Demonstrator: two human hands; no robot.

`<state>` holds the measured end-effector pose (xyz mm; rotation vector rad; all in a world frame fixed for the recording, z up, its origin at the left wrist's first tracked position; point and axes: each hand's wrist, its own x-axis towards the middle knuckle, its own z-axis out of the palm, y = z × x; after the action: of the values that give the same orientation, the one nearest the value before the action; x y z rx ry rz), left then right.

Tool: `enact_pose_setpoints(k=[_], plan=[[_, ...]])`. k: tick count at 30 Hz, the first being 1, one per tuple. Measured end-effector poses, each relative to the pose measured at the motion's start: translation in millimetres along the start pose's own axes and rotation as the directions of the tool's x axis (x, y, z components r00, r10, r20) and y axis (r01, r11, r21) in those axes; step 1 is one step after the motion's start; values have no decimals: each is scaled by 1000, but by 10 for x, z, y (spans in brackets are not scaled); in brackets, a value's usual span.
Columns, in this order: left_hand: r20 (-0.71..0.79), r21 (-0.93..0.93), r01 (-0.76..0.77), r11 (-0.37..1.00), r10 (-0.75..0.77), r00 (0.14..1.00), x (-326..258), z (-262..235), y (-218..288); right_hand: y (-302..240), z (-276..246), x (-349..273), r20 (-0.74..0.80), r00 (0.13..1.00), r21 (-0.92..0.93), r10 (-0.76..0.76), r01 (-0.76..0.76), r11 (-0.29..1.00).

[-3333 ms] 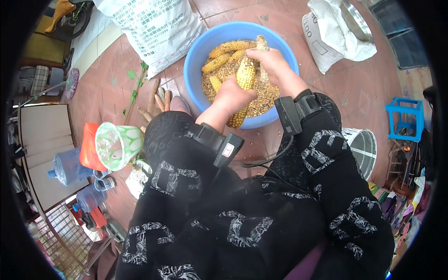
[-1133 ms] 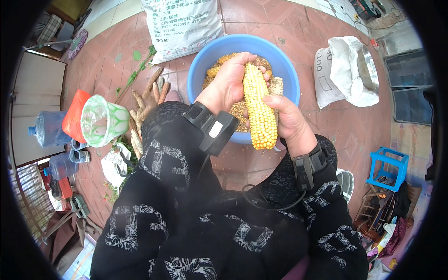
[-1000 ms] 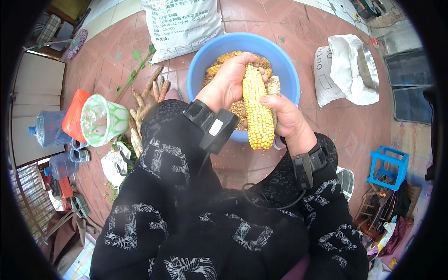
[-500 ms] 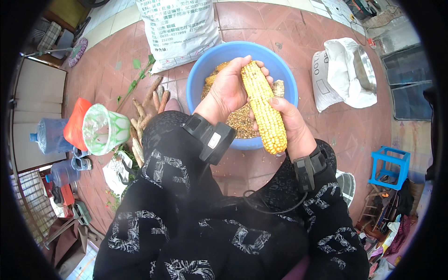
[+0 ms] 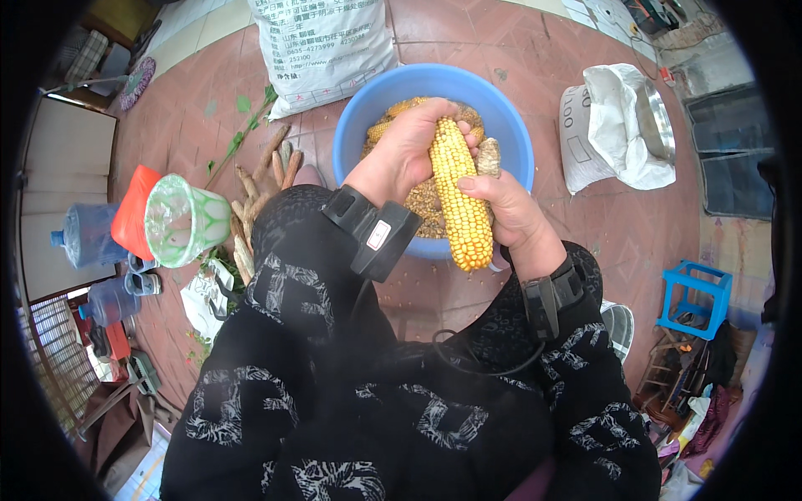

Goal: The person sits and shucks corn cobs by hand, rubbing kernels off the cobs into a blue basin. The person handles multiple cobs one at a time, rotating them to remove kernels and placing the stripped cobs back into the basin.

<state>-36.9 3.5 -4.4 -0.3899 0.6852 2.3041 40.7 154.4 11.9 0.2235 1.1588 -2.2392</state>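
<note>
A full yellow ear of corn [image 5: 462,196] is held over a blue plastic basin [image 5: 349,117]. My left hand [image 5: 409,150] is closed around its upper end. Lower down, my right hand [image 5: 514,209] grips the ear's right side, thumb across the kernels. A pale bare corncob [image 5: 489,156] sticks up just beyond my right thumb; its lower end is hidden, and it seems to be in that hand too. Loose kernels [image 5: 423,200] and more yellow ears [image 5: 380,131] lie in the basin, partly covered by my hands.
Stripped cobs [image 5: 251,188] are heaped left of the basin. A full white sack [image 5: 326,58] stands behind it, an open white bag [image 5: 618,134] to the right. A green-and-white bin [image 5: 188,221] and a red bag [image 5: 138,213] stand left; a blue stool [image 5: 695,298] stands right.
The ear has tilted more upright, its lower end shifting left. My right hand and the bare cob have moved slightly left. Both hands keep their hold.
</note>
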Motion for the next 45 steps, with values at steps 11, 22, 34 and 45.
enact_pose_setpoints(k=[11, 22, 34, 45], plan=[[43, 147, 13, 989, -19, 999, -86, -4, -126, 2, -168, 146, -81, 996, 132, -24, 35, 991], [76, 164, 194, 967, -208, 975, -202, -138, -190, -196, -155, 213, -446, 844, -514, -298, 31, 857], [-12, 994, 31, -101, 190, 982, -234, -23, -434, -178, -343, 488, -423, 857, -54, -295, 301, 952], [98, 603, 255, 756, -387, 917, -393, -160, -209, -372, -509, 360, -360, 896, 256, -261, 364, 896]])
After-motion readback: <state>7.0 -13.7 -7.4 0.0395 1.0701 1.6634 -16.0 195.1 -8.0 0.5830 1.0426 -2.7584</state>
